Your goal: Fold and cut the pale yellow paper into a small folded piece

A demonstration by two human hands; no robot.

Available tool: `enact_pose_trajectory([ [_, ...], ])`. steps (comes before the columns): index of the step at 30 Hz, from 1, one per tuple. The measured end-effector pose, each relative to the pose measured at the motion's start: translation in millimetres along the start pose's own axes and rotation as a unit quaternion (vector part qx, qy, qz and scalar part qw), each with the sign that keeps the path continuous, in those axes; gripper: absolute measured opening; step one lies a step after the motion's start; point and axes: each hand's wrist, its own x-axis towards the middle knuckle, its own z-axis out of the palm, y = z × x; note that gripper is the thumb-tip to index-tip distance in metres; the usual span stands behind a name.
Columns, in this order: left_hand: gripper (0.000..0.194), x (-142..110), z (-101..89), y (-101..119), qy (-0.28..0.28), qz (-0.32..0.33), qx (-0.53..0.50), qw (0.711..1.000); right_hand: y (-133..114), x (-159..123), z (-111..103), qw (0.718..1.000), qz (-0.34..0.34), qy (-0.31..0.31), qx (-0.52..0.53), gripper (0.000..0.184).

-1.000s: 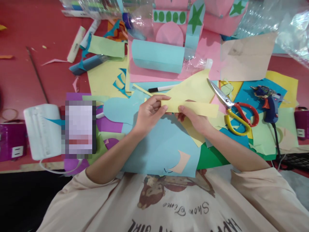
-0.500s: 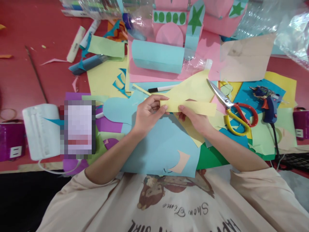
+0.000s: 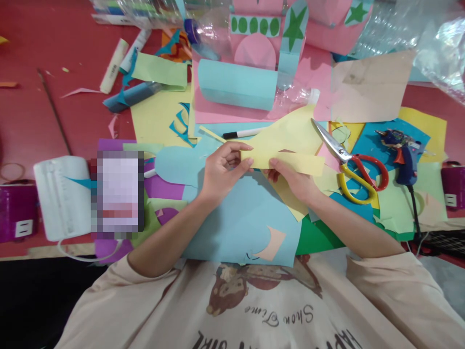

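A pale yellow paper strip [image 3: 305, 163] stretches between my two hands. My left hand [image 3: 227, 167] pinches its left end, thumb on top and fingers curled behind. Around its middle, my right hand [image 3: 290, 177] grips it with the thumb on top; the other fingers are mostly hidden underneath. The strip's right end sticks out free past my right hand. Behind it lies a larger yellow paper sheet [image 3: 290, 128], and a black-capped marker [image 3: 243, 133] rests just beyond my left hand. Scissors [image 3: 343, 155] with red and yellow handles lie partly spread to the right.
A blue glue gun [image 3: 405, 165] with a cord sits at the right. A light blue sheet [image 3: 240, 223] lies below my hands. Beyond stands a bottle wrapped in blue paper [image 3: 238, 85]. At left are a blurred-out device [image 3: 119, 191] and a white case [image 3: 61, 198].
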Motion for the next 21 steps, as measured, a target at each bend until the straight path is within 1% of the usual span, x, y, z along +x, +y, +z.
enact_pose_trajectory([
  [7,0.025,0.3,-0.6,-2.0,-0.002,0.007,-0.006,1.0,-0.2,-0.1,-0.9,1.0,0.003,-0.01,-0.002,0.031],
  [12,0.025,0.4,0.0,-2.0,0.001,-0.002,-0.008,1.0,0.3,0.0,-1.5,1.0,0.002,-0.013,-0.001,0.032],
  [16,0.025,0.2,1.4,0.6,0.003,-0.017,-0.014,1.0,1.4,0.1,-1.6,1.0,0.005,-0.012,-0.002,0.034],
  [21,0.023,-0.2,1.6,2.8,0.005,-0.015,-0.012,1.0,-0.4,0.2,-1.2,1.0,0.008,-0.001,-0.013,0.036],
])
